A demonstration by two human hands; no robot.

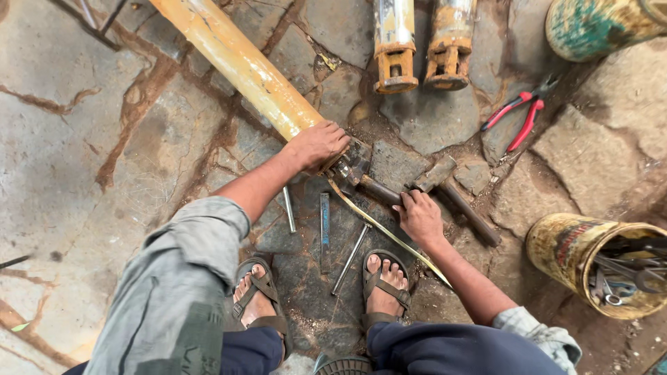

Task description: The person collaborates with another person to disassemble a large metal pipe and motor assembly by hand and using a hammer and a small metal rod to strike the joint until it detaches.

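Two hands busy: left hand (318,144) clamps fingers over the yellow tube's (240,62) end, steadying it on the stone floor (62,139); right hand (419,217) grips the hammer (445,182), head near the fitting.

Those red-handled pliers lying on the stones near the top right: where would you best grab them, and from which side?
Probably by the two red handles of the pliers, near their lower ends, coming from above. They lie flat on the stone floor, handles spread slightly and pointing down-left, with the dark jaws toward the green drum. Bare stone around the handles leaves room for fingers.
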